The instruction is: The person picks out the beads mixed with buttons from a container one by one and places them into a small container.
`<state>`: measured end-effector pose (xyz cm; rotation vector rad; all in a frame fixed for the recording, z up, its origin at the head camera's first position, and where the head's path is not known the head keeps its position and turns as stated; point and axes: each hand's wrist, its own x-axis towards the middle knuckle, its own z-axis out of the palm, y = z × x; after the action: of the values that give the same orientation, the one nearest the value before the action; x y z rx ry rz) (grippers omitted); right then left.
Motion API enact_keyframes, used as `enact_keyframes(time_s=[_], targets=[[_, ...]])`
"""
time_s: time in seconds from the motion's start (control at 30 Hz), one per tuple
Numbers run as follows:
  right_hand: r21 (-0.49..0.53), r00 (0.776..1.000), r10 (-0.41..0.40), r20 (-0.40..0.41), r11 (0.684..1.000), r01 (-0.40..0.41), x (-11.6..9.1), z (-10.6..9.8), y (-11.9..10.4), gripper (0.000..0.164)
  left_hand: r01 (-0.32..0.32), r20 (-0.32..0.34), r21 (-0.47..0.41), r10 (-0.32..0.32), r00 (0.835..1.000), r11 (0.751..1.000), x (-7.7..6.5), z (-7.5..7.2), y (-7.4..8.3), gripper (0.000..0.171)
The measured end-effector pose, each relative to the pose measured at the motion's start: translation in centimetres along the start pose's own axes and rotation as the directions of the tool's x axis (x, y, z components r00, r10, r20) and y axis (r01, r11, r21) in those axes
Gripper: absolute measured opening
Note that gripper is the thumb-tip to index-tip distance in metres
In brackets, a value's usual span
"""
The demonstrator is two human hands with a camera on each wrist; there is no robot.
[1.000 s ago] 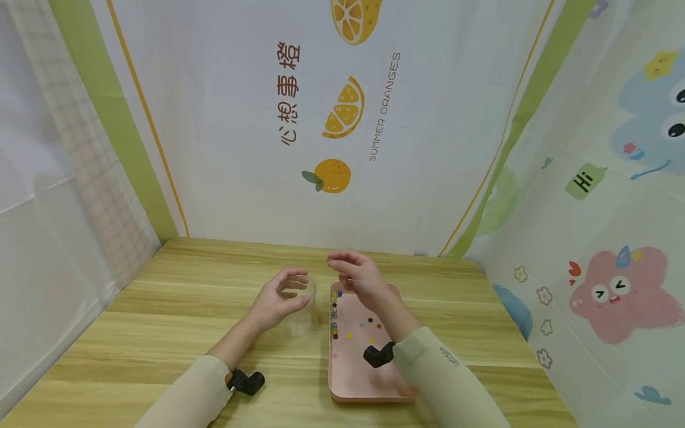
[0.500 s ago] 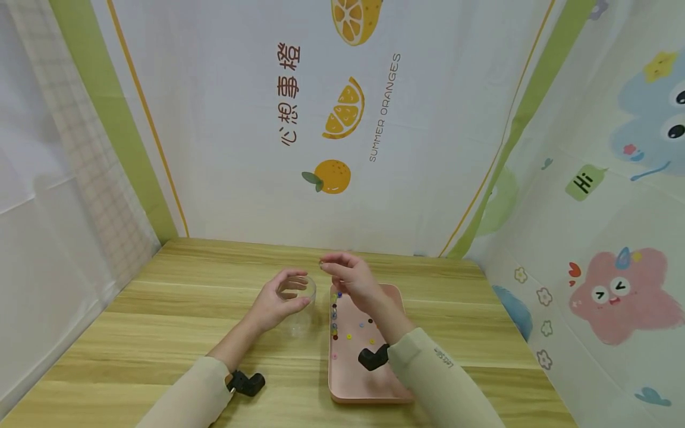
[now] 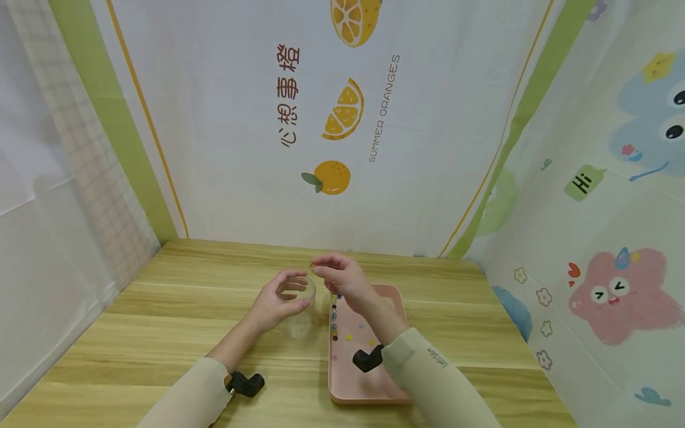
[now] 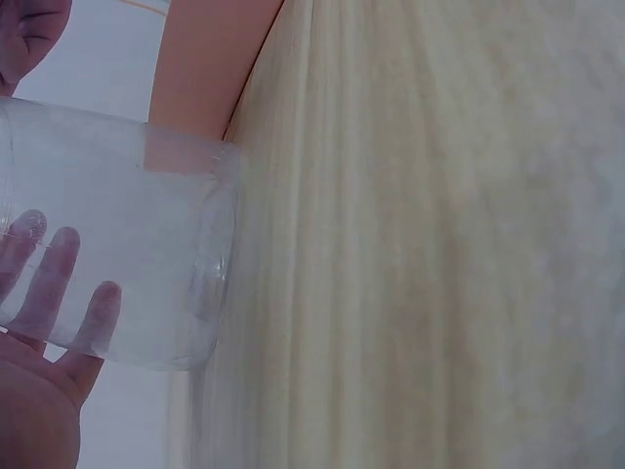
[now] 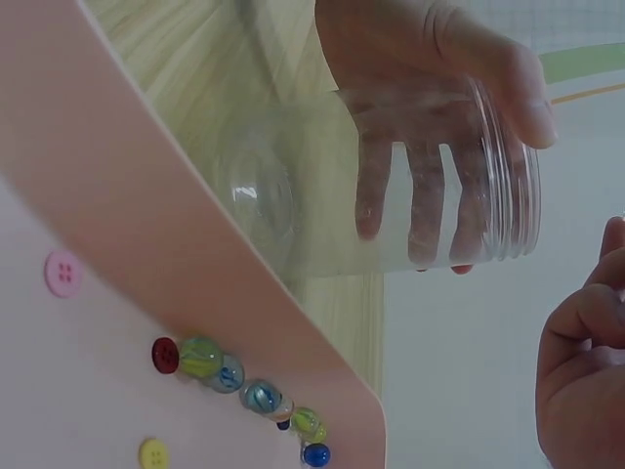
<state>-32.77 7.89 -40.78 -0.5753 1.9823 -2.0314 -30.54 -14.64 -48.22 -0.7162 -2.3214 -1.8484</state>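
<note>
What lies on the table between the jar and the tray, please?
The head view shows only bare tabletop between the clear jar and the pink tray.

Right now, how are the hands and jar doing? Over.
Left hand holding clear jar. Right hand close by, pinching something tiny. Jar uncovered, nothing visibly blocking.

Jar (image 3: 298, 323) is seen as clear and colourless; tray (image 3: 350, 380) is plain pink, dotted with pink button (image 5: 62, 274), yellow button (image 5: 153, 454) and dark red button (image 5: 166, 356), with clear marbles (image 5: 262, 397) swirled in blue or yellow-green along its left wall. Table (image 3: 176, 333) is streaked in yellow-tan wood grain; left sleeve (image 3: 187, 395) and right sleeve (image 3: 444, 380) are cream, the right marked with dark lettering. Far cloth (image 3: 230, 196) is printed orange and brown on white, green-banded at both sides; right cloth (image 3: 578, 232) is printed with pink star (image 3: 623, 312) on white, left cloth (image 3: 32, 249) white with a faintly checked strip.
</note>
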Motion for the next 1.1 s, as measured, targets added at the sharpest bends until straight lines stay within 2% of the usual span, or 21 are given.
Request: enact_keyframes(time_s=[0.33,0.57,0.8,1.1], targets=[[0.004,1.000,-0.003,0.029,1.000,0.003,0.0,0.4,0.2,0.031,0.000,0.008,0.025,0.000,1.000,1.000,0.0,-0.1,0.0,0.066],[-0.017,0.999,-0.004,0.038,1.000,0.005,-0.1,0.5,0.2,0.024,-0.001,0.015,0.031,0.000,1.000,1.000,0.0,-0.2,0.1,0.065],[-0.044,0.999,0.003,0.040,0.999,-0.001,0.1,0.8,0.2,0.027,0.012,0.023,0.029,-0.012,1.000,1.000,0.0,-0.3,0.1,0.065],[-0.151,0.999,-0.009,0.040,0.988,0.015,0.3,1.4,0.5,0.025,0.036,0.031,0.040,-0.037,0.999,0.999,-0.1,-0.4,0.1,0.070]])
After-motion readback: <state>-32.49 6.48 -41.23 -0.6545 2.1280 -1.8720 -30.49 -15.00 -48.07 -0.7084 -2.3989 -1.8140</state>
